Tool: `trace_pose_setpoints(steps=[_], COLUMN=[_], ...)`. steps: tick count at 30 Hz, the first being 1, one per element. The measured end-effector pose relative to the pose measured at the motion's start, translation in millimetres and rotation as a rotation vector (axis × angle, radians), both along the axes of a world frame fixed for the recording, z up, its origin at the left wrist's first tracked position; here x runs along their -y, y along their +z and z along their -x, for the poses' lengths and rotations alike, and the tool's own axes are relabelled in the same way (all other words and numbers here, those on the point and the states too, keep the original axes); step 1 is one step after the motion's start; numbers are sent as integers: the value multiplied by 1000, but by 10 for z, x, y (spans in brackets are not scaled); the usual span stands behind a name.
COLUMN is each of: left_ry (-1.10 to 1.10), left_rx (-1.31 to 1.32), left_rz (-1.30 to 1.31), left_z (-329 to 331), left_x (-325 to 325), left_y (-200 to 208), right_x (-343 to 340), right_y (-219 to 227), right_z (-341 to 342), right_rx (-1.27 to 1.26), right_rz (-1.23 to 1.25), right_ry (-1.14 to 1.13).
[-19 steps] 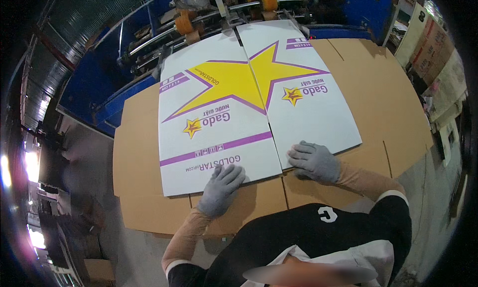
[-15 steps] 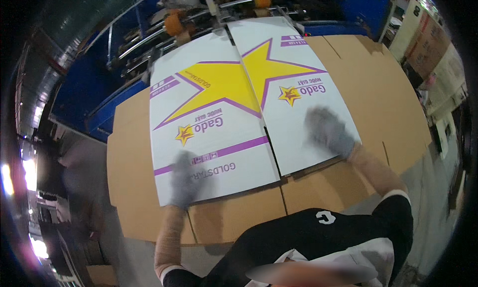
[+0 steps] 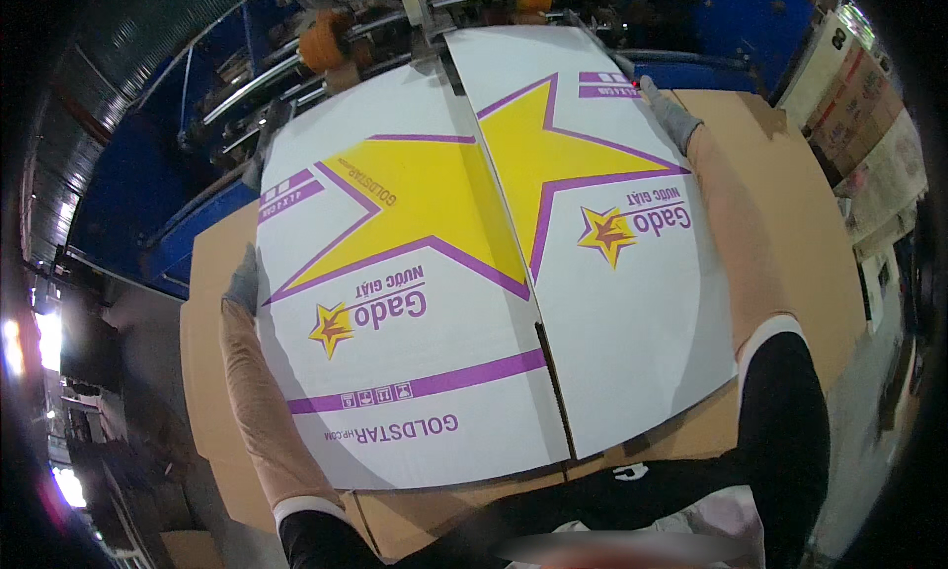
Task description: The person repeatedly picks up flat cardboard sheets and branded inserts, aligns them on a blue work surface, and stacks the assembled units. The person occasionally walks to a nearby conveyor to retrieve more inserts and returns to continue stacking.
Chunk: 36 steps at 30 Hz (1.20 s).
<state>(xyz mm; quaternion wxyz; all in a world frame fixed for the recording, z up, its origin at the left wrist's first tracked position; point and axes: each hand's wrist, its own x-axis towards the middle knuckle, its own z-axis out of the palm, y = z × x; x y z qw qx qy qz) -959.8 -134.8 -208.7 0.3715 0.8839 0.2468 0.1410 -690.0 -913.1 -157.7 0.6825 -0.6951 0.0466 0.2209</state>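
Note:
A large white cardboard box blank (image 3: pixel 425 208) with yellow stars and purple print lies in front of me. A dark slot and a crease divide it into two panels. My left hand (image 3: pixel 242 278), in a grey glove, grips the left edge about midway along. My right hand (image 3: pixel 671 120), gloved too, is closed at the far right edge, its arm stretched along that side. Part of each hand's fingers is hidden at the sheet's edge. Beneath the white blank lie larger brown cardboard sheets (image 3: pixel 780 213).
Beyond the blank's far edge stands a blue machine (image 3: pixel 128 213) with metal rods and orange rollers (image 3: pixel 326 40). Stacked boards and papers (image 3: pixel 859 105) stand at the far right. Grey floor (image 3: pixel 879 371) shows on the right side.
Both hands have moved off the blank's printed face to its side edges, the left outward, the right forward. The blank now looks larger in view and bows upward.

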Motion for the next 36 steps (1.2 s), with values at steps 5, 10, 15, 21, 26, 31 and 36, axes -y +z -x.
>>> trace_pose_setpoints(steps=[5,10,15,21,26,31,36], left_ry=[-59,109,127,17,257,405,-211], left_rx=[-15,-63,-281,-346,-271,104,240], left_rz=[-177,-168,-433,-756,-848,-851,-179], left_z=[-65,-118,-137,-140,14,275,1208], left_x=[135,382,140,58,573,1194,2557], left_y=[130,228,170,110,233,491,787], right_x=[62,-47,-177,-461,-706,-1051,-886], right_y=[-60,159,214,195,382,207,421], right_z=[-26,113,172,383,897,1535,2935], right_rx=[535,739,730,657,656,1216,1177], right_rz=[656,1277,1508,1575,1681,1449,1083], right_ry=[-17,191,296,-196,-97,-15,417])
